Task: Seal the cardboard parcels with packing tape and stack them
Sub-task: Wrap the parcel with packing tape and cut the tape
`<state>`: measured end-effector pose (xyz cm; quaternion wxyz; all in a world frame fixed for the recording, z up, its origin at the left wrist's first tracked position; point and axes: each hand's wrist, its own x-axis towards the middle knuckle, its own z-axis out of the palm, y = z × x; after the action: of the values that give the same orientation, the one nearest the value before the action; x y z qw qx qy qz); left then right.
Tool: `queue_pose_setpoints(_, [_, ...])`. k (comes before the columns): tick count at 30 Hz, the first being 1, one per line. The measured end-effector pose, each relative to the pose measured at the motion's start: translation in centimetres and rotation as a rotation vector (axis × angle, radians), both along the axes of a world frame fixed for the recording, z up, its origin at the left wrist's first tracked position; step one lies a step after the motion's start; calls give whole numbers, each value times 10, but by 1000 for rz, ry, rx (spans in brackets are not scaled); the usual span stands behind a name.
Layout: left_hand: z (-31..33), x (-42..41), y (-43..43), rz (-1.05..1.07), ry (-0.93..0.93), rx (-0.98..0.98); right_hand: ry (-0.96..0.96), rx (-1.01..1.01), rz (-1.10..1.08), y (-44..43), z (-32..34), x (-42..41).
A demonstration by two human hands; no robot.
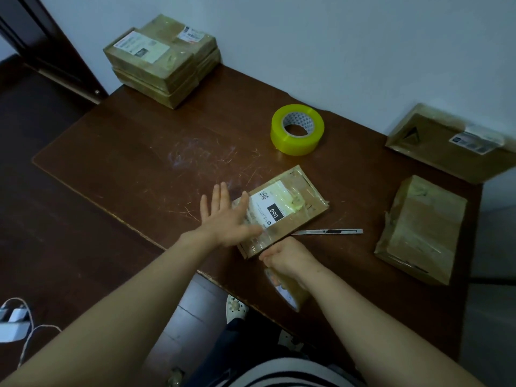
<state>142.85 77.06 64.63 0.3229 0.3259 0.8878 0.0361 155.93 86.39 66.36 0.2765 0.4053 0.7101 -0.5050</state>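
Parcel (290, 208) lay flat near the table (139, 152) front edge, looking thin, stiff and light, its taped skin likely slick. One left hand (226, 219) pressed it with straight fingers; the right hand (287, 255) curled at the near corner, grip unclear. Opposite edges seemed the safest hold.

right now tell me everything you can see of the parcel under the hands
The parcel is a flat brown cardboard packet covered with glossy clear tape, with a white label reading 090. It lies skewed on the table. The left hand presses flat on its left end; the right hand touches its near edge.
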Motion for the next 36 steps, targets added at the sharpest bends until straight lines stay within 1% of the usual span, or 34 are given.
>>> queue_pose_setpoints(3, [-12,27,27,119,255,132,16,-32,-23,-3,-3,1])
queue_pose_setpoints(6, [-28,42,34,83,425,126,26,-55,-98,-6,-6,4])
queue_pose_setpoints(10, [-33,27,32,59,503,170,3,-71,-114,-6,-7,8])
queue_pose_setpoints(11, [-32,20,36,59,503,176,0,-78,-114,-6,-7,9])
queue_pose_setpoints(13, [-29,5,43,71,446,181,7,-96,-129,-6,-10,12])
queue_pose_setpoints(16, [-29,-12,50,97,344,245,23,-107,-136,-7,-13,16])
queue_pose_setpoints(18, [-29,-18,51,122,318,287,25,-115,-148,-6,-13,17])
queue_pose_setpoints(22, [-24,-27,48,269,246,350,21,-114,-134,-8,-13,14])
queue_pose_setpoints(23, [-20,-24,44,273,242,392,27,-106,-142,-9,-13,14])
queue_pose_setpoints(24, [-17,-18,38,224,279,467,36,-102,-162,-10,-13,15])
queue_pose_setpoints(25, [-14,-8,29,130,322,544,42,-106,-190,-11,-14,16])
queue_pose_setpoints(26, [-8,3,17,15,325,587,47,-118,-221,-11,-15,17])
queue_pose_setpoints(28, [-3,21,-10,-200,262,644,63,-141,-264,-9,-11,21])
queue_pose_setpoints(30, [-4,32,-33,-318,185,627,89,-143,-261,-6,-2,23])
queue_pose_setpoints(33, [-8,39,-54,-381,165,530,195,-182,-257,-3,21,22])
queue_pose_setpoints(36, [-4,51,-54,-291,224,513,303,-236,-232,-8,47,13])
